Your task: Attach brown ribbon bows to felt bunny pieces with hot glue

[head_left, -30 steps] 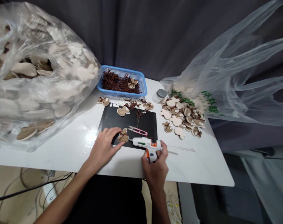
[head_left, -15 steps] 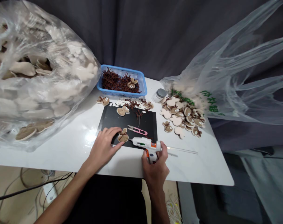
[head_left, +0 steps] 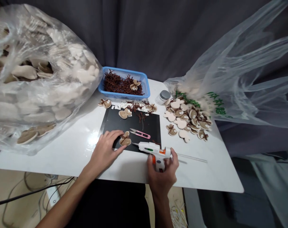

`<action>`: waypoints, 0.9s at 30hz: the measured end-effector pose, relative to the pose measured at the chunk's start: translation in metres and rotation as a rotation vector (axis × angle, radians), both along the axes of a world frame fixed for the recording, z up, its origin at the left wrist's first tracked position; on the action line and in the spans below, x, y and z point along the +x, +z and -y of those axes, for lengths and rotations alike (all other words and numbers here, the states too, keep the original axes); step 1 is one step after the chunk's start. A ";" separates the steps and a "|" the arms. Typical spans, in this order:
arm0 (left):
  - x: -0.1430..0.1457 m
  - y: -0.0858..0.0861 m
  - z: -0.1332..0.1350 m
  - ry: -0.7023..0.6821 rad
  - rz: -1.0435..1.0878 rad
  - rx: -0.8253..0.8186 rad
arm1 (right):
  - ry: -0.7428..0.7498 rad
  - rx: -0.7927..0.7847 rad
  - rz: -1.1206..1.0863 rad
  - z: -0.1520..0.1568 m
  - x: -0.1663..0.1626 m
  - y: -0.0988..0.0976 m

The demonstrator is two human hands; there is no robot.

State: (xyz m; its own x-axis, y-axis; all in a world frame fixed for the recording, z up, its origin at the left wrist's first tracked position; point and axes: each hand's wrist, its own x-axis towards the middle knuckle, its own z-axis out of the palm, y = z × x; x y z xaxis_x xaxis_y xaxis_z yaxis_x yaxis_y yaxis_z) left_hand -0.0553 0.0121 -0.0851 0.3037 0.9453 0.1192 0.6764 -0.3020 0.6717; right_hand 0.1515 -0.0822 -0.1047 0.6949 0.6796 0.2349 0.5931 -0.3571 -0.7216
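My left hand (head_left: 105, 149) has its thumb and fingertips closed on the edges of a fabric bunny-head patch (head_left: 125, 141) with a brown bow, flat on the black mat (head_left: 110, 122). In my right hand (head_left: 163, 173) is a white and orange glue gun (head_left: 151, 148), a clear glue stick (head_left: 193, 157) jutting from its back. The gun's nozzle points left, a short way from the patch. Pink thread snips (head_left: 141, 134) lie behind the gun. Another patch (head_left: 124, 113) without a bow rests near the mat's far edge, beside loose brown bows (head_left: 142, 117) and small white labels.
A blue basket (head_left: 147, 88) of brown bows stands at the back. On the left bulges a clear bag (head_left: 63, 76) full of patches. To the right are a pile of finished-looking patches (head_left: 182, 118), a grey-lidded jar (head_left: 163, 96) and another plastic bag (head_left: 220, 76).
My right hand has drawn the glue gun slightly right and toward me, so its nozzle is farther from the patch. My left hand stays on the patch.
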 end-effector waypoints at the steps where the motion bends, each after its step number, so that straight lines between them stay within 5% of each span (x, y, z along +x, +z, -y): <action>1: 0.000 0.000 0.000 0.001 -0.003 0.001 | 0.001 -0.004 -0.061 -0.002 0.001 0.004; 8: -0.006 -0.004 0.002 0.008 -0.003 0.019 | -0.102 -0.218 -0.079 -0.017 0.040 0.013; 16: -0.013 -0.021 0.000 0.087 0.050 0.094 | 0.088 -0.246 0.157 -0.030 0.087 -0.010; 21: -0.014 -0.024 0.000 0.091 0.056 0.082 | 0.134 -0.200 0.318 -0.074 0.101 0.030; 24: -0.015 -0.022 -0.002 0.079 0.049 0.062 | 0.436 -0.114 0.207 -0.123 0.094 0.057; 27: -0.015 -0.019 -0.002 0.064 0.049 0.058 | 0.704 -0.298 0.266 -0.171 0.080 0.065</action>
